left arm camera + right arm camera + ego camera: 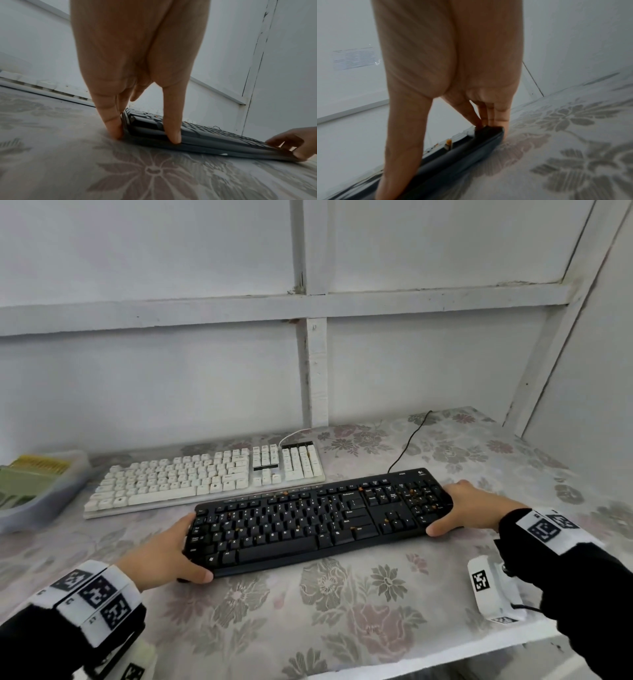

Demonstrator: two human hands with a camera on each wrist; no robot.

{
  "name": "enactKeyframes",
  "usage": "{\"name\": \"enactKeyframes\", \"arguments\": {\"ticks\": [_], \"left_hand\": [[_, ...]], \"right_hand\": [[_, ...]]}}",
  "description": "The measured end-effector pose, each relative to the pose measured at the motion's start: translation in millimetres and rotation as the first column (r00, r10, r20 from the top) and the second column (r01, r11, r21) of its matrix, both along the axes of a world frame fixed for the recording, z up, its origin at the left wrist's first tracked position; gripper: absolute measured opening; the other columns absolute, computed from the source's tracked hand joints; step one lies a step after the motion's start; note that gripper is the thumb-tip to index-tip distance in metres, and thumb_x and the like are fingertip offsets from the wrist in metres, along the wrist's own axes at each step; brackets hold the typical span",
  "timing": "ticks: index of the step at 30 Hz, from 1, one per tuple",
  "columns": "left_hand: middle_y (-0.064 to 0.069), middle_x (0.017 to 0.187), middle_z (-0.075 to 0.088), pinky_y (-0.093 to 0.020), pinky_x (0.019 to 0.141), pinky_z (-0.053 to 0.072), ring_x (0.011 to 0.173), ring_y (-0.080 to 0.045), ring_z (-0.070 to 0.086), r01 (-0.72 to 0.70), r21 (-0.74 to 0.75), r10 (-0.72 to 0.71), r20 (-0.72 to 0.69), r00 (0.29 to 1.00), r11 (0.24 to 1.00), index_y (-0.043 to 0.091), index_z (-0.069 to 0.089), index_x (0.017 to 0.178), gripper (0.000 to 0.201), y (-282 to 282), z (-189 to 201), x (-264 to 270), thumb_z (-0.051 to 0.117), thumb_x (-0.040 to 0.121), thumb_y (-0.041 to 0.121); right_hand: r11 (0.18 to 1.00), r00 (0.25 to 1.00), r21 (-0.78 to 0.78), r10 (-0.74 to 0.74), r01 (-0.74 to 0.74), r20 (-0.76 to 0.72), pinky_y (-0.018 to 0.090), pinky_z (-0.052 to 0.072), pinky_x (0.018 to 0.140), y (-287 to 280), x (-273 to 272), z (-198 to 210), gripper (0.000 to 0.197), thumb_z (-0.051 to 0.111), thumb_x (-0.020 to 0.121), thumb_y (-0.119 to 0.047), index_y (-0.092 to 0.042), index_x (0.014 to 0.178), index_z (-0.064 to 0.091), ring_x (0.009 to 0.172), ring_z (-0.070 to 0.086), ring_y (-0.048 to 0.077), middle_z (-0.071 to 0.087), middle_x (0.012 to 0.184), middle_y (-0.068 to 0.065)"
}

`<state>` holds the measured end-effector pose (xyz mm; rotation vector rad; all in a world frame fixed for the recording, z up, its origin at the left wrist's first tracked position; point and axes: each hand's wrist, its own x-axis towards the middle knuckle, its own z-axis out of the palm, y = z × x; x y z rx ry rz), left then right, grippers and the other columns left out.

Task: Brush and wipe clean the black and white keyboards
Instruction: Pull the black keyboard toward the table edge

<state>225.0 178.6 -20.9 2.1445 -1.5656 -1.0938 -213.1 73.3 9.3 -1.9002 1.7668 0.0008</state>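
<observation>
The black keyboard (318, 518) lies slanted across the middle of the table, with orange crumbs among its keys. My left hand (195, 547) grips its left end, thumb on the front edge and fingers at the side. At the other end my right hand (445, 508) grips it the same way. The left wrist view shows my left hand (145, 135) pinching the black keyboard (214, 136), with the right hand (295, 143) at the far end. In the right wrist view my right hand (436, 159) holds the black keyboard (462, 152). The white keyboard (205, 477) lies behind it.
A translucent plastic tray (51, 501) with green and yellow items stands at the far left. The floral tablecloth (342, 611) covers the table. A black cable (407, 446) runs back toward the white panelled wall. The table's front edge (445, 652) is close on the right.
</observation>
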Motion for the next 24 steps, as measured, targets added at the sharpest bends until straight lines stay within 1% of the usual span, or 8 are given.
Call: {"name": "enactKeyframes", "arguments": {"ticks": [3,7,10,13,16,18,21,24], "left_hand": [[0.006,0.126,0.05,-0.036,0.095,0.044,0.102,-0.021,0.059,0.008,-0.024,-0.008,-0.016,1.0,1.0,0.029,0.02,0.145,0.114,-0.5,2.5,-2.6,0.087,0.054,0.018],[0.005,0.125,0.052,-0.036,0.095,0.046,0.098,-0.019,0.061,0.008,-0.024,-0.008,-0.006,1.0,1.0,0.029,0.019,0.146,0.109,0.7,3.4,-5.1,0.085,0.06,0.016],[0.005,0.123,0.047,-0.037,0.099,0.042,0.108,-0.023,0.057,-0.034,-0.04,0.034,-0.008,0.999,0.999,0.026,0.016,0.147,0.102,4.5,6.0,-11.1,0.079,0.07,0.007],[-0.006,0.146,0.034,-0.037,0.104,0.034,0.131,-0.028,0.038,-0.105,-0.068,0.105,-0.009,0.994,0.992,0.023,0.009,0.149,0.101,9.0,11.5,-14.7,0.076,0.075,0.008],[-0.009,0.151,0.028,-0.04,0.106,0.032,0.136,-0.027,0.032,-0.149,-0.125,0.147,-0.025,0.989,0.981,0.023,0.007,0.149,0.101,12.5,14.4,-14.0,0.076,0.076,0.016],[-0.008,0.15,0.03,-0.039,0.105,0.032,0.134,-0.026,0.034,-0.178,-0.173,0.176,-0.031,0.984,0.969,0.022,0.01,0.15,0.097,17.5,15.4,-14.0,0.075,0.077,0.019],[-0.007,0.149,0.033,-0.037,0.103,0.034,0.133,-0.025,0.036,-0.202,-0.238,0.197,-0.045,0.979,0.95,0.022,0.015,0.149,0.09,27.1,16.7,-11.3,0.072,0.079,0.022],[-0.006,0.148,0.034,-0.037,0.104,0.033,0.133,-0.023,0.036,-0.22,-0.259,0.216,-0.043,0.975,0.941,0.025,0.017,0.148,0.087,37.1,16.1,1.1,0.072,0.08,0.024]], "right_hand": [[1.0,0.999,0.0,-0.025,0.025,0.026,0.031,0.047,0.085,0.8,4.6,-1.1,0.045,0.083,0.069,-0.025,-0.007,0.105,0.062,0.091,0.058,0.021,0.05,0.091,-0.003],[0.998,0.997,-0.014,-0.057,0.058,0.053,0.038,0.051,0.089,-1.0,3.8,-4.5,0.043,0.086,0.063,-0.025,-0.009,0.097,0.064,0.092,0.063,0.023,0.063,0.097,0.007],[0.999,0.997,-0.006,-0.046,0.046,0.067,0.034,0.051,0.082,-2.5,2.9,-4.7,0.037,0.085,0.065,-0.024,-0.013,0.09,0.061,0.088,0.062,0.02,0.065,0.096,0.006],[0.999,0.993,-0.01,-0.044,0.045,0.113,0.024,0.046,0.068,-1.6,4.5,0.1,0.027,0.081,0.071,-0.019,-0.017,0.085,0.057,0.084,0.061,0.019,0.063,0.094,0.005],[0.998,0.988,-0.062,-0.019,0.029,0.152,0.028,0.049,0.074,0.0,11.9,6.1,0.036,0.079,0.073,-0.024,-0.012,0.1,0.058,0.091,0.061,0.022,0.061,0.106,0.01],[0.996,0.99,-0.091,0.026,-0.013,0.142,0.034,0.047,0.087,4.2,21.8,13.5,0.046,0.075,0.078,-0.029,-0.009,0.114,0.055,0.103,0.058,0.026,0.054,0.118,0.01],[0.988,0.991,-0.129,0.101,-0.089,0.088,0.034,0.033,0.106,16.4,45.1,26.9,0.073,0.065,0.086,-0.038,-0.005,0.142,0.031,0.133,0.036,0.026,0.032,0.147,0.011],[0.976,0.975,-0.147,0.178,-0.159,0.129,0.033,0.027,0.112,27.4,77.8,37.6,0.082,0.061,0.087,-0.044,-0.011,0.149,0.019,0.14,0.026,0.021,0.018,0.156,0.005]]}}
